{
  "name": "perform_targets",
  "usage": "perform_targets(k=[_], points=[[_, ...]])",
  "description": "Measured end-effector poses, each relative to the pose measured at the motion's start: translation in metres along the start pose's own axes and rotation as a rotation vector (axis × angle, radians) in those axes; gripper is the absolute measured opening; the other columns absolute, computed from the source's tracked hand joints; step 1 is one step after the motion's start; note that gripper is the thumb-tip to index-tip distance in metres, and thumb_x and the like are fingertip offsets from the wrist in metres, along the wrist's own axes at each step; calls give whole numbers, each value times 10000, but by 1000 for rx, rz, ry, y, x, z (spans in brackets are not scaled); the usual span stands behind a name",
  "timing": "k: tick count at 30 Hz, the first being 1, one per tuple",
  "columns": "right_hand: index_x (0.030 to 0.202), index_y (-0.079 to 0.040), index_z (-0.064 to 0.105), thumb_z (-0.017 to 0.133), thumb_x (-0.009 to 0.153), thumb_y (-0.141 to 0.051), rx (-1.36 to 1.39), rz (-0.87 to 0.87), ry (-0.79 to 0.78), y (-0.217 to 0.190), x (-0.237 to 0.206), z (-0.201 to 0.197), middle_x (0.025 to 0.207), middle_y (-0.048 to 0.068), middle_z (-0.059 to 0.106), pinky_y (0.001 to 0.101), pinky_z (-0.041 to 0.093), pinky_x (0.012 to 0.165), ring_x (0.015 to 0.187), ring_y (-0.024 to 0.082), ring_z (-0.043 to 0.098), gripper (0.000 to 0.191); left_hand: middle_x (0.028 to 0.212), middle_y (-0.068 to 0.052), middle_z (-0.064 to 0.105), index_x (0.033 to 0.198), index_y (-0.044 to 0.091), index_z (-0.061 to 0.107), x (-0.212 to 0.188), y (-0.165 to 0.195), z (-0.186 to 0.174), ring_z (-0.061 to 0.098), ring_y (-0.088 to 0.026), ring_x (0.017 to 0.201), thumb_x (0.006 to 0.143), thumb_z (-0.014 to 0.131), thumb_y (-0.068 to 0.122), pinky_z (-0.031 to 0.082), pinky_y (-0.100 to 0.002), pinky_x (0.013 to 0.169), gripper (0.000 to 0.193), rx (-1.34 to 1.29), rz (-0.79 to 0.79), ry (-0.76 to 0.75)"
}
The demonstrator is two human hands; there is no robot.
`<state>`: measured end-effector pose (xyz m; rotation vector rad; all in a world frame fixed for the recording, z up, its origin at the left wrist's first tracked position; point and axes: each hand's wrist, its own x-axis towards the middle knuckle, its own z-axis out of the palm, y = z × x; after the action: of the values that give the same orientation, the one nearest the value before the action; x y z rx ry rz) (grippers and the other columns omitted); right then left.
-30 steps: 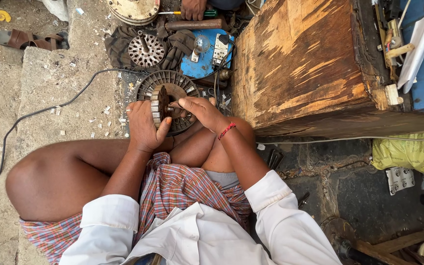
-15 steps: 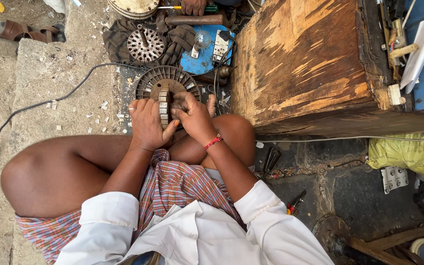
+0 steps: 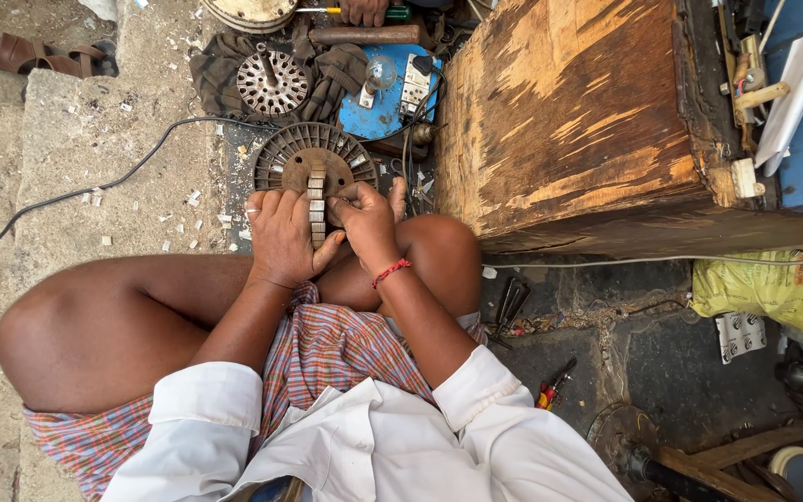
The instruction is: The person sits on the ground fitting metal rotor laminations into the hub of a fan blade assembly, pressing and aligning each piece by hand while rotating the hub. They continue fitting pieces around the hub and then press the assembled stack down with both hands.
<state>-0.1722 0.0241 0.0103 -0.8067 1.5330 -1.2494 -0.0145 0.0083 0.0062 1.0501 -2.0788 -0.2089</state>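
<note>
Head view, one seated person on a concrete floor (image 3: 95, 177). Left hand (image 3: 283, 237): fingers curled, gripping the near rim of a round slotted metal core (image 3: 313, 158) that lies flat on the floor before the knees. Right hand (image 3: 367, 221): closed, pinching a stack of small grey metal pieces (image 3: 316, 200) standing across the core's rusty centre. Beyond: smaller finned disc (image 3: 273, 82), blue plate (image 3: 385, 107), gloves (image 3: 332, 70). Right: large wooden block (image 3: 569, 121). Left: black cable (image 3: 76, 191), sandals (image 3: 39, 54).

Concrete floor (image 3: 95, 158) carries a black cable (image 3: 67, 197), sandals (image 3: 39, 56) and a slotted metal disc (image 3: 276, 153).
</note>
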Motion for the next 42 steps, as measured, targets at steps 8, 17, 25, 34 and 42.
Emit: perform_targets(k=[8, 17, 25, 34, 42], points=[[900, 2, 652, 659, 941, -7, 127, 85, 2, -2, 14, 10, 874, 76, 677, 283, 553, 785, 822, 144, 656, 43, 985, -157, 554, 1019, 2, 630, -3, 1, 3, 517, -342, 979, 932, 514, 670, 337, -500, 967, 684, 19, -71, -25], [1017, -4, 685, 644, 932, -28, 183, 78, -22, 2, -7, 9, 979, 67, 705, 257, 551, 797, 903, 133, 669, 97, 997, -147, 551, 1009, 11, 604, -2, -1, 2, 515, -334, 987, 948, 517, 649, 340, -496, 979, 647, 34, -34, 10], [1160, -93, 675, 687, 992, -141, 223, 169, -103, 4, -9, 5, 951, 4, 677, 200, 366, 532, 754, 66, 556, 176, 983, -144, 546, 1048, 24, 610, -3, -3, 3, 521, -334, 991, 981, 498, 630, 344, -498, 975, 620, -13, -87, 29], [1194, 25, 671, 630, 1022, -45, 100, -85, -204, 11, 3, 5, 1038, 68, 726, 246, 558, 832, 931, 97, 668, 190, 979, -147, 542, 1067, 24, 598, -2, -5, 5, 511, -335, 957, 992, 493, 612, 336, -501, 958, 603, -40, -114, 16], [1163, 15, 690, 650, 1015, -84, 194, -52, -80, 12, -3, 16, 1033, 45, 722, 236, 559, 841, 937, 90, 668, 182, 1001, -153, 544, 1144, 0, 608, 0, -2, 3, 509, -337, 967, 1003, 504, 605, 337, -492, 949, 629, -11, -100, 42]])
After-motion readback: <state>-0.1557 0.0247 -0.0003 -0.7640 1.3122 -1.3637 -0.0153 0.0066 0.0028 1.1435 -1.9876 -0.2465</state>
